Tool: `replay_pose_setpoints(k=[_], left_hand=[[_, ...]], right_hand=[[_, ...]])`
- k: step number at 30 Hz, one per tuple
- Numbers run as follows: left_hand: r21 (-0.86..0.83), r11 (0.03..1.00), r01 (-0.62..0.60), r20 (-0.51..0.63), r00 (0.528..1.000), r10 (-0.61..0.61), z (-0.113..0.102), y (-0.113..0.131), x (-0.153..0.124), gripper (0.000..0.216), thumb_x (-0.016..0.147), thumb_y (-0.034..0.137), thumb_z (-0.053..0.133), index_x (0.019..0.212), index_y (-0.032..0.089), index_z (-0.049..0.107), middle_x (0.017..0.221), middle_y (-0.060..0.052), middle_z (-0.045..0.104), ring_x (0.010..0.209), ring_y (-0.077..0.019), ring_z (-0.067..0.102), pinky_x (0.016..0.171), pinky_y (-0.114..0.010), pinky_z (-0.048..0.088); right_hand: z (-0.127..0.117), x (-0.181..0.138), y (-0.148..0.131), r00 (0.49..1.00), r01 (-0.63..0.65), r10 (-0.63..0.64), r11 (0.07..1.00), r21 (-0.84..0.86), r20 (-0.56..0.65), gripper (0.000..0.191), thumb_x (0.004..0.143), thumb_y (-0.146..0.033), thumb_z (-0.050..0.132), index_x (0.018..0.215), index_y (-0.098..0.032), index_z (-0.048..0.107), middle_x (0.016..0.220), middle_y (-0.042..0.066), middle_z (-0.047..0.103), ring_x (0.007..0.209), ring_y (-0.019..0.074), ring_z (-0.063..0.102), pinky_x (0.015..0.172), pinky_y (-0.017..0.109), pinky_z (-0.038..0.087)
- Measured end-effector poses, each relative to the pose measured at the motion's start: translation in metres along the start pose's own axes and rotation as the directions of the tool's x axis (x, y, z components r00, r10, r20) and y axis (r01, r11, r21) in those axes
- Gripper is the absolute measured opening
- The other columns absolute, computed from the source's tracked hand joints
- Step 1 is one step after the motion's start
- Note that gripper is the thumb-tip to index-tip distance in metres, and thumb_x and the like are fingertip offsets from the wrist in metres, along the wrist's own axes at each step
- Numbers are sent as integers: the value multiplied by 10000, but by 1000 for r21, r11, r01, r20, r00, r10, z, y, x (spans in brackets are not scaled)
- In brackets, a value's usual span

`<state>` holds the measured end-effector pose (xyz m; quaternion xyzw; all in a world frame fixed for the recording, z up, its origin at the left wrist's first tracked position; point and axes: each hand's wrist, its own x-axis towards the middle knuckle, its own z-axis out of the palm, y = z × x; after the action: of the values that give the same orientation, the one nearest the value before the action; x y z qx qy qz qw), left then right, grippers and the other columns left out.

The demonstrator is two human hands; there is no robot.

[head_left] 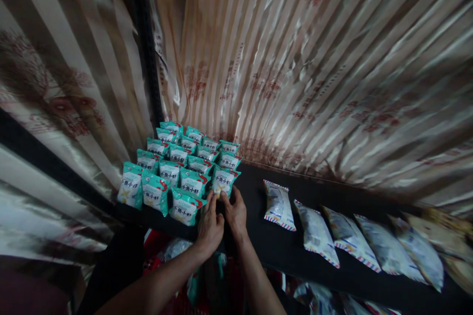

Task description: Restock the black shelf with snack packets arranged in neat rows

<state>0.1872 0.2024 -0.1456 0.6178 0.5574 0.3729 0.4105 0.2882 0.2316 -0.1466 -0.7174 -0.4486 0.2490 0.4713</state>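
Observation:
Several teal and white snack bags (155,193) stand upright in close rows on the black shelf (251,226). At the right end of the rows, a teal snack bag (224,179) leans slightly back between both my hands. My left hand (211,226) has its fingertips pressed to the lower left of this bag. On its lower right side, my right hand (235,211) has its thumb in front and its fingers curled round the edge. Part of each hand's grip is hidden behind the bag.
White bags with striped edges (280,205) lie in a slanted row along the shelf's right side, with tan packages (439,236) beyond. Pleated curtains (295,59) hang behind. A dark post (146,34) rises at the back corner. Below the front edge sits a red basket (151,243) holding packages.

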Motion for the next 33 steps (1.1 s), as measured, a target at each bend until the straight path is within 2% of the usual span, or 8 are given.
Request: replay_pose_setpoints(k=[10, 15, 18, 21, 24, 27, 30, 33], left_hand=[[71, 997, -29, -3, 1000, 29, 0, 2, 0, 624, 717, 51, 427, 1336, 120, 404, 1494, -121, 279, 1374, -234, 267, 1130, -390, 263], [73, 980, -183, 50, 982, 180, -18, -4, -39, 450, 741, 32, 377, 1134, 137, 567, 1308, -123, 474, 1218, -196, 466, 1048, -329, 370], [36, 989, -140, 184, 974, 131, -34, -24, -76, 334, 772, 53, 368, 939, 186, 625, 1011, -67, 593, 993, -166, 573, 925, -291, 446], [118, 991, 61, 372, 923, -101, -45, -56, -110, 276, 760, 47, 417, 833, 206, 631, 946, -30, 608, 964, -156, 571, 916, -268, 421], [212, 955, 210, 416, 864, -282, -49, -93, -130, 229, 701, 12, 488, 730, 201, 615, 842, -15, 627, 873, -170, 594, 861, -291, 434], [280, 907, 314, 429, 804, -411, -48, -122, -137, 171, 716, 34, 562, 709, 200, 599, 773, 0, 635, 841, -171, 605, 830, -302, 443], [312, 874, 372, 456, 749, -481, -45, -139, -137, 26, 810, 184, 612, 820, 160, 610, 860, -12, 644, 854, -162, 607, 829, -349, 467], [322, 857, 402, 470, 718, -513, -39, -144, -136, 196, 871, 318, 573, 927, 133, 607, 975, -37, 631, 904, -170, 601, 836, -390, 486]], right_hand=[[2, -4, -2, 1000, -3, 1, 997, -73, -17, 674, 734, -566, 520, 1230, -110, 541, 1090, 152, 608, 973, 259, 567, 854, 374, 451], [-11, -55, -7, 984, -10, 36, 989, 145, -176, 619, 784, -539, 500, 1233, -114, 485, 1134, 142, 590, 1002, 215, 570, 855, 317, 450], [-19, -104, 2, 983, -75, 103, 982, 176, -155, 497, 834, -542, 426, 1093, -137, 552, 960, 91, 642, 864, 182, 603, 776, 277, 465], [-22, -148, 21, 979, -123, 145, 981, -153, 140, 454, 883, -510, 305, 948, -174, 604, 831, 57, 667, 787, 178, 622, 716, 264, 467], [-17, -171, 41, 895, -72, 267, 877, -476, 358, 325, 857, -423, 407, 875, -197, 640, 820, 71, 696, 807, 214, 650, 727, 291, 461], [-6, -173, 56, 853, -58, 349, 803, -594, 389, 256, 790, -348, 540, 927, -162, 652, 903, 137, 705, 906, 272, 652, 790, 335, 452], [6, -168, 69, 833, -78, 437, 700, -709, 340, 379, 859, -324, 437, 1108, -78, 583, 1067, 232, 654, 1024, 295, 623, 855, 370, 438], [12, -166, 80, 801, -110, 522, 610, -784, 293, 469, 889, -306, 375, 1222, 6, 482, 1058, 274, 643, 984, 298, 649, 806, 367, 469]])
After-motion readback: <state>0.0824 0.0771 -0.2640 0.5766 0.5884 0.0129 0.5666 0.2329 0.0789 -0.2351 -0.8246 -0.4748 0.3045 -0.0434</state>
